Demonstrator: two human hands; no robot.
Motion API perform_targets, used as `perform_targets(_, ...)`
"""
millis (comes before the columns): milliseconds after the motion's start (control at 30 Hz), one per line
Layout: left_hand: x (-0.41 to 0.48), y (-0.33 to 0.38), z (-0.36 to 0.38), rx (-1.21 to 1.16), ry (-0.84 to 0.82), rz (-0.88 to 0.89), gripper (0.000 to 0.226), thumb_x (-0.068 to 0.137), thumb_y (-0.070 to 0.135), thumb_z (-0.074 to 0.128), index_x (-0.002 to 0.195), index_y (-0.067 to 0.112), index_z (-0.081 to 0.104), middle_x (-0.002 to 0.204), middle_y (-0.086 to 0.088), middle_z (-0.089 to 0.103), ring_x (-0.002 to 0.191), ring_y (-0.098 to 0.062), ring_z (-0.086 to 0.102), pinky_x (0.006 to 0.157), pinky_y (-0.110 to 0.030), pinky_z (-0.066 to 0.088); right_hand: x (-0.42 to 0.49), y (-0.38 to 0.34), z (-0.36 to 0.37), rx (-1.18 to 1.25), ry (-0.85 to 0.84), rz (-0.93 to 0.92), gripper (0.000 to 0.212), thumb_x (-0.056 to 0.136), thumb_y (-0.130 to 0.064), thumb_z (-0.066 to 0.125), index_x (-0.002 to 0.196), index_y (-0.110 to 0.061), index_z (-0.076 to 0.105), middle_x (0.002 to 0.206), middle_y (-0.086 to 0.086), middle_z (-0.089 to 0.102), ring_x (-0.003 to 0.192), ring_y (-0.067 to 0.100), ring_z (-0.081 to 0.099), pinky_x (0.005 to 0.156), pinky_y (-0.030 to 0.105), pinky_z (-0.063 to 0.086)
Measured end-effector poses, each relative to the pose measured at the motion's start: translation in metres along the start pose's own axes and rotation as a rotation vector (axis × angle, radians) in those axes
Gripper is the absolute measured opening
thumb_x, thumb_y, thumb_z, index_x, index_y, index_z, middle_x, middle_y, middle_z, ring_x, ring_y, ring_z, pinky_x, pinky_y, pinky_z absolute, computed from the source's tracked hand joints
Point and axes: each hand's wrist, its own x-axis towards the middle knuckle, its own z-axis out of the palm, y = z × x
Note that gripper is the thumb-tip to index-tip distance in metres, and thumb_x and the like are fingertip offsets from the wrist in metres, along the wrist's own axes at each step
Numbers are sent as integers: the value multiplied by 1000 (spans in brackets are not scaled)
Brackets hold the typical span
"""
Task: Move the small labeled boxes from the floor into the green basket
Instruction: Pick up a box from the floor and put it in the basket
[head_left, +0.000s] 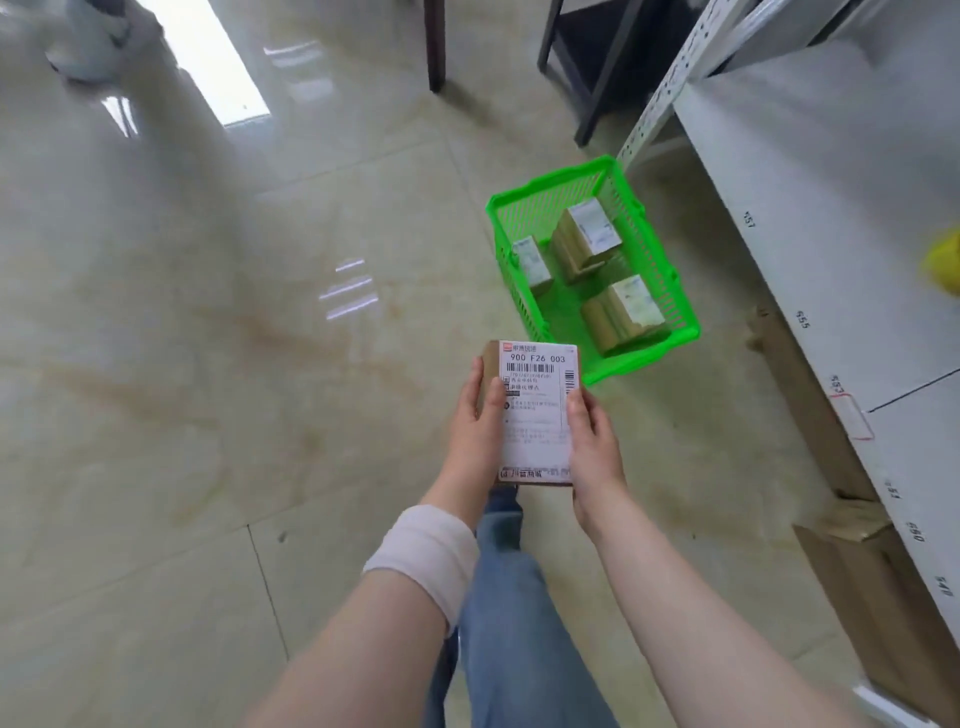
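Cardboard box sits label-up above the floor, pinched at its sides by my left hand and right hand; I should lower it into the green basket's free gap.

Green lattice basket; brown box with white barcoded label.

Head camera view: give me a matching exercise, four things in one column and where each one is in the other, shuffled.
1 held box
2 green basket
3 white wrap
4 three small boxes

A on the floor by the shelf
B round the left forearm
C inside the basket
D between left hand and right hand

Pairs: 1-D, 2-A, 3-B, 4-C
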Motion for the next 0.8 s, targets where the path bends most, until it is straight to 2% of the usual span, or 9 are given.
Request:
perform_targets(133, 65, 49, 32, 97, -64, -29, 53, 96, 29, 42, 146, 23, 24, 147, -3, 41, 131, -16, 44, 110, -30, 35, 64, -46, 11, 28, 67, 32, 19, 93, -32, 49, 111, -27, 52, 119, 16, 62, 98, 24, 60, 95, 46, 50)
perform_targets(267, 141, 83, 63, 155, -137, -32, 55, 96, 31, 41, 146, 24, 21, 150, 0, 36, 133, -12, 40, 112, -27, 30, 138, -84, 24, 84, 108, 38, 34, 94, -29, 47, 125, -14, 50, 115, 13, 62, 95, 21, 59, 80, 34, 51)
perform_targets(400, 196, 123, 85, 253, -199, -45, 54, 96, 31, 40, 147, 22, 21, 152, 6, 30, 137, -9, 33, 106, -14, 23, 183, -123, 37, 133, 147, 67, 36, 96, -28, 44, 128, -14, 48, 112, 8, 61, 91, 18, 59, 76, 28, 49)
perform_targets(467, 221, 142, 94, 286, -243, -50, 56, 95, 34, 41, 147, 25, 22, 153, 5, 30, 137, -11, 34, 116, -27, 22, 201, -142, 43, 162, 160, 104, 31, 96, -30, 43, 125, -21, 48, 105, 3, 62, 86, 16, 60, 73, 28, 50)
perform_targets(533, 247, 158, 103, 320, -294, -64, 55, 95, 35, 42, 146, 26, 22, 149, 8, 36, 133, -11, 39, 114, -32, 29, 221, -155, 50, 190, 186, 131, 26, 96, -32, 41, 122, -27, 45, 99, 0, 62, 80, 11, 60, 69, 26, 51)
perform_targets(600, 281, 168, 115, 368, -343, -85, 53, 96, 32, 41, 146, 27, 24, 137, 13, 42, 124, -7, 44, 106, -23, 34, 250, -161, 56, 212, 245, 150, 31, 96, -34, 41, 126, -25, 46, 105, 4, 62, 83, 16, 61, 76, 32, 52)
perform_targets(667, 328, 164, 128, 441, -394, -88, 52, 95, 33, 43, 145, 29, 26, 138, 9, 43, 127, -8, 42, 108, -23, 31, 290, -155, 64, 223, 303, 168, 35, 97, -34, 39, 129, -22, 45, 112, 6, 61, 93, 22, 60, 86, 38, 50)
perform_targets(733, 377, 148, 138, 525, -436, -88, 52, 94, 36, 43, 144, 32, 28, 143, 8, 41, 131, -7, 38, 111, -26, 28, 331, -139, 72, 272, 345, 198, 36, 98, -32, 36, 130, -18, 44, 113, 8, 59, 97, 23, 59, 85, 38, 50)
perform_targets(800, 421, 129, 147, 622, -497, -86, 51, 95, 37, 41, 144, 32, 28, 141, 9, 41, 122, 2, 33, 102, -17, 24, 367, -117, 80, 314, 383, 230, 37, 98, -32, 35, 130, -15, 44, 116, 12, 60, 96, 24, 59, 82, 36, 50)
